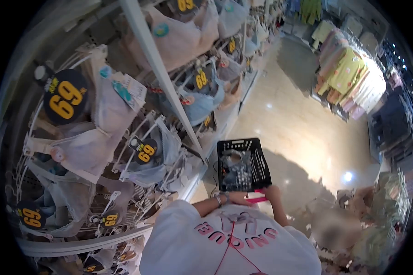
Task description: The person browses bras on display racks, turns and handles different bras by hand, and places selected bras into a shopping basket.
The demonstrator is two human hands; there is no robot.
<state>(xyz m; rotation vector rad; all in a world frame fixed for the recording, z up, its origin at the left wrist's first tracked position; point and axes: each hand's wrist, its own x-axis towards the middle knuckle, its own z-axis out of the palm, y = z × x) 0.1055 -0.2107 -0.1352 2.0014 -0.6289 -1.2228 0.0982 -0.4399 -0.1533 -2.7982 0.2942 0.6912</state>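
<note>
At lower centre of frame, near black basket (pixel 265 170): pink item (pixel 257 200) held between left hand (pixel 237 198) and right hand (pixel 272 192), finger placement unclear. Best supported lightly, evenly, from both sides.

Bright glare pools on the pale floor (pixel 287 133), right of centre.
Left racks (pixel 170 91) dimmer; fisheye edges curve into black.

Bras on hangers (pixel 85 146) crowd the racks along the left of a clothing shop, beneath round black tags (pixel 65 96) printed "69" in yellow. Across a glossy pale floor (pixel 280 114), racks of shirts (pixel 348 75) line the far right, with more garments (pixel 390 201) hanging at the near right.
</note>
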